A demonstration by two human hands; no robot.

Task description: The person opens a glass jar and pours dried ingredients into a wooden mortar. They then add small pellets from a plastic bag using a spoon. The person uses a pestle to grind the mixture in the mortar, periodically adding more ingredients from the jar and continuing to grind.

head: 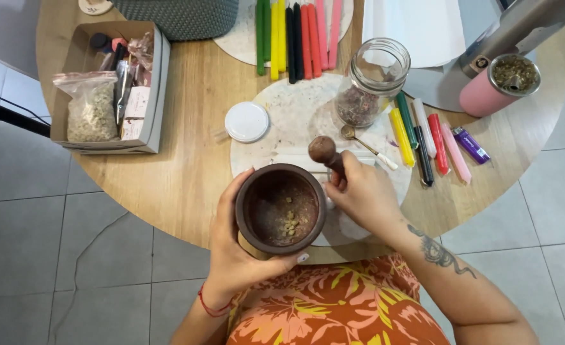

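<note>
Looking straight down at a round wooden table (186,160), lower middle of the frame. The left hand (238,246) is wrapped around a dark brown mortar (280,209), fingers curled along its left wall and a fingertip showing under the bottom rim. The bowl sits right at the table's near edge, partly on a pale round mat (295,115). Inside there's reddish dust and a few small yellowish crumbs near the middle.

The right hand (365,195) is just right of the bowl, closed in a fist around a wooden pestle (326,153). The knob end pokes up and to the left out of the hand, above the bowl's upper rim, not in the bowl.

On the mat above: a white lid (247,121) to the left, an open glass jar (372,80) with dried purplish stuff in the bottom, and a small spoon (365,145) lying below the jar. Right of that is a loose row of coloured candles (426,137), and a purple lighter (471,145) at the end. More candles (295,35) lie in a tidy row at the top centre. Upper left has a cardboard box (158,83) with a bag of pale bits (92,108) and other packets. Upper right there's a pink cup (496,86) with herbs in it.
</note>
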